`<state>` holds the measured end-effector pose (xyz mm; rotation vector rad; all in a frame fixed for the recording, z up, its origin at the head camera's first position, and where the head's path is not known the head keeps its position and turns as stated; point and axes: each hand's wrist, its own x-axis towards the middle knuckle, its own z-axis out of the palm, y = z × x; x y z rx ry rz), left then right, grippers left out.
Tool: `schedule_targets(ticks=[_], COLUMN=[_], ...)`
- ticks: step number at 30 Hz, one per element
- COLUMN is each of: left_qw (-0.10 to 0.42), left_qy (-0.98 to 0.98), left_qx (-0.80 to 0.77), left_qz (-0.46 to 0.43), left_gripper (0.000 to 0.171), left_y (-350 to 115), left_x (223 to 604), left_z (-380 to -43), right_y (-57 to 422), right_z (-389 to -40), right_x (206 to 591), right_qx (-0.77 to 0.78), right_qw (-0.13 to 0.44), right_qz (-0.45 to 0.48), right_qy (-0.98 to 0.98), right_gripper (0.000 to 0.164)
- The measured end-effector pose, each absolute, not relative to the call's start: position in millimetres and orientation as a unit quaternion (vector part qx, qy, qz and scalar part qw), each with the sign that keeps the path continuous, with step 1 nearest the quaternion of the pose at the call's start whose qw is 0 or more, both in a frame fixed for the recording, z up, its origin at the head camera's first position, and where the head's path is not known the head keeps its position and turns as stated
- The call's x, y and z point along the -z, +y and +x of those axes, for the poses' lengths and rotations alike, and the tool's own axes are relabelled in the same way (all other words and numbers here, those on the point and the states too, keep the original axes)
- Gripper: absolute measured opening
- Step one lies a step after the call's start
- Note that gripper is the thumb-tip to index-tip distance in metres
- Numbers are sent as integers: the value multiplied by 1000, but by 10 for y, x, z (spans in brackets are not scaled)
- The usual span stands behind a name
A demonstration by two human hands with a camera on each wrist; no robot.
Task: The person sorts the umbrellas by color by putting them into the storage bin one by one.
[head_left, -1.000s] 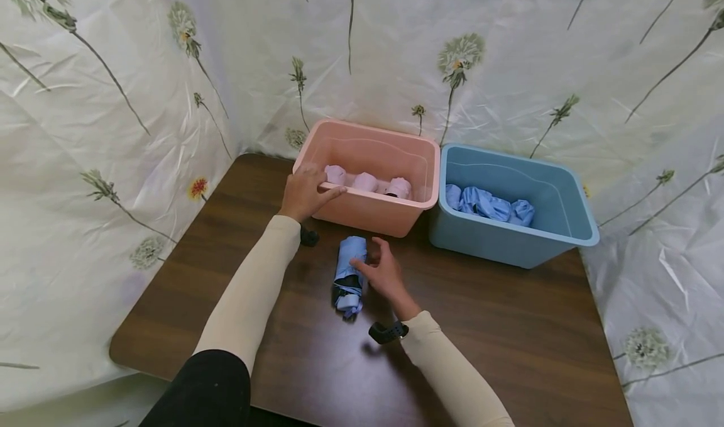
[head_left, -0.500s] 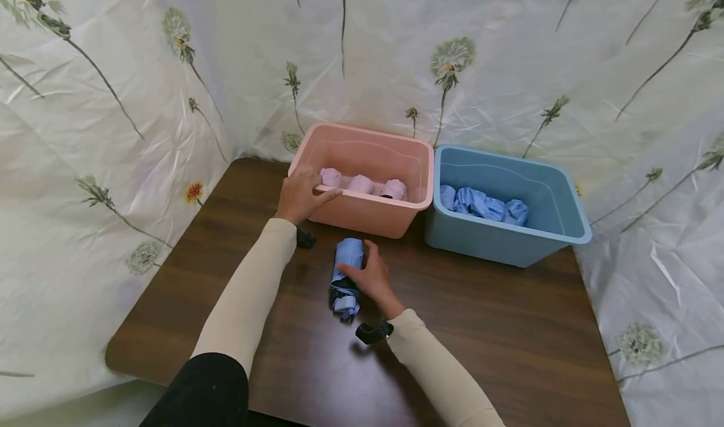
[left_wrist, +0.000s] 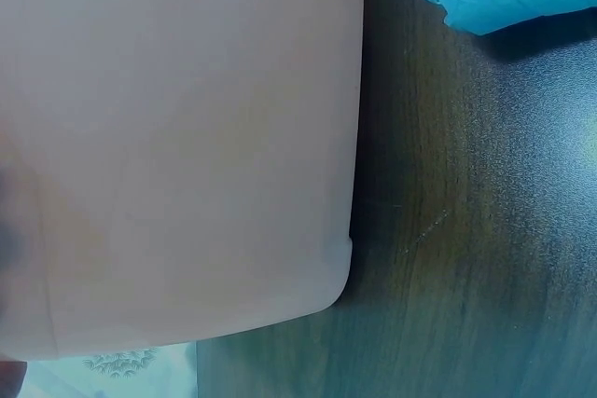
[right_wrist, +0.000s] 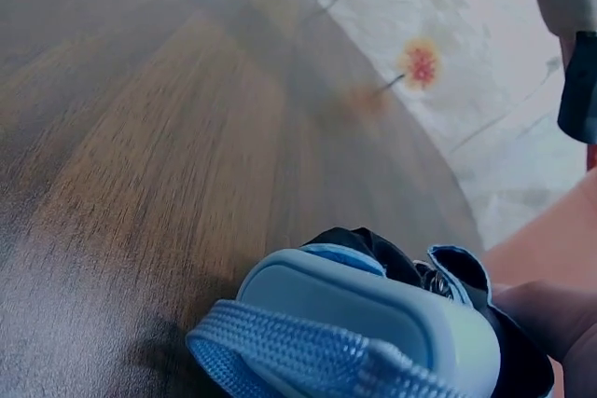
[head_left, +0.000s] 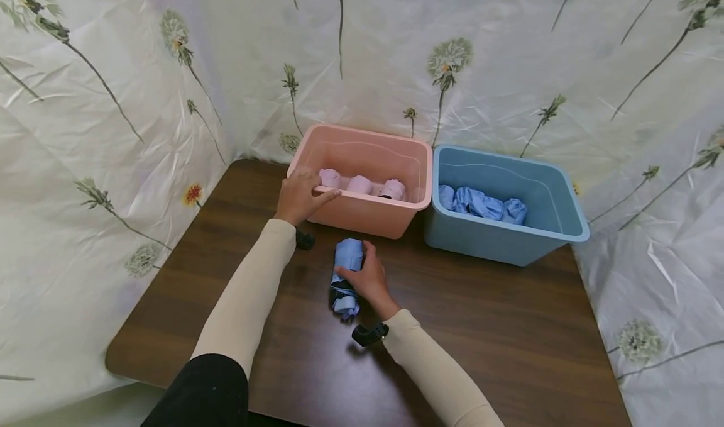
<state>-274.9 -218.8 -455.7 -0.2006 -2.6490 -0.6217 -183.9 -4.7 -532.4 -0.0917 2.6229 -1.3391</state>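
Observation:
A folded blue compact umbrella (head_left: 348,254) lies on the table, its handle end and wrist strap toward the person. My right hand (head_left: 371,281) grips it from the right side, thumb over its top and fingers along the far side. In the right wrist view the pale blue handle end (right_wrist: 345,300) and woven strap (right_wrist: 289,342) fill the lower part, with part of the hand beside them. My left hand (head_left: 296,197) holds the front left rim of the pink bin (head_left: 362,218), its wall (left_wrist: 187,137) filling much of the left wrist view.
Inside the pink bin stand 3 pink rolled bundles (head_left: 359,185). A blue bin (head_left: 481,241) to its right holds several blue bundles (head_left: 479,204). Both stand at the back of the brown table (head_left: 486,326), before a flower-print cloth (head_left: 384,81).
My right hand has moved left onto the blue umbrella and closed around it. The left hand stays on the pink bin's rim. The head view has shifted slightly.

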Motion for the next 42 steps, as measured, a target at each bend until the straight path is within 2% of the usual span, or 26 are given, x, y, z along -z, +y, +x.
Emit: schedule_targets(ticks=[7,16,27,33,42], left_qw=[207,201,195,187,201], left_qy=[-948,-950,-951,-952,-948], left_qx=[228,228,230,231,234], left_qz=[-77,-72,-71,-69,-72], left_gripper=[54,54,54,53,52], left_y=[-2166,-2153,-2155,-2150,-2167], left_x=[4548,4543,4550,4539,4559], left_z=[-2758,-2738,-2742,-2746,-2742], right_y=[-20,33,175,325,569], right_z=[-1852,-1851,-1812,-1829,-1840], right_x=[5312,5297,5240,5128,4783], right_qx=[458,482,531,541,550], right_qw=[109,130,116,103,115], right_qz=[-20,4,-6,-3,-2], right_qy=[882,867,839,835,827], right_gripper=[90,95,97,96,94])
